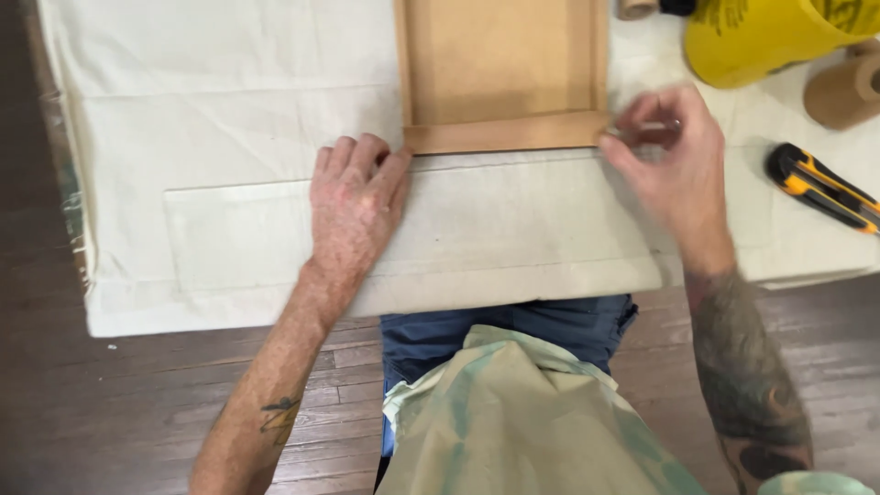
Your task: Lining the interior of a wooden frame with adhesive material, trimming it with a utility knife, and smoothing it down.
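A brown wooden frame [502,133] lies face down on off-white canvas cloth [211,137] spread over a table. My left hand [356,197] rests flat on the cloth, its fingertips touching the frame's near left corner. My right hand [671,156] is at the frame's near right corner, thumb and fingers pinched together at the corner's edge. What they pinch is blurred and too small to tell. A folded strip of cloth [513,238] runs along the table's near edge between my hands.
A black and orange utility knife [822,188] lies on the cloth at the right. A yellow container [756,37] and a brown cardboard roll [845,90] stand at the far right. Dark wooden floor [128,403] lies below the table edge.
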